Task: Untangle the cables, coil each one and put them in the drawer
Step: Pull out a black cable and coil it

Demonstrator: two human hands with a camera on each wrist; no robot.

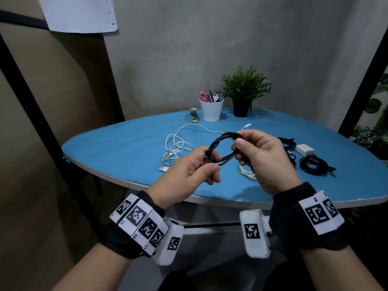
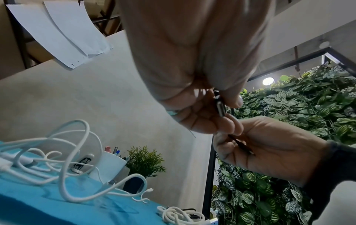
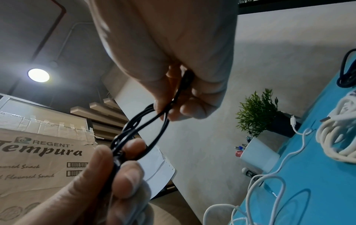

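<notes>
A small coil of black cable point(image 1: 223, 147) hangs in the air above the blue table point(image 1: 126, 148). My left hand point(image 1: 201, 166) pinches its left end, and my right hand point(image 1: 241, 148) pinches its right side. The right wrist view shows the twisted black loop point(image 3: 138, 130) stretched between both hands. In the left wrist view a metal plug point(image 2: 220, 107) shows between my left fingers. A loose white cable point(image 1: 178, 143) sprawls on the table behind the hands. A coiled cream cable point(image 1: 247, 171) lies under my right hand. No drawer is in view.
A coiled black cable point(image 1: 315, 164), further black cable point(image 1: 287, 142) and a white charger point(image 1: 305, 150) lie at the right. A white pen cup point(image 1: 211, 111), a stapler point(image 1: 194, 115) and a potted plant point(image 1: 244, 91) stand at the back. Black frame posts flank the table.
</notes>
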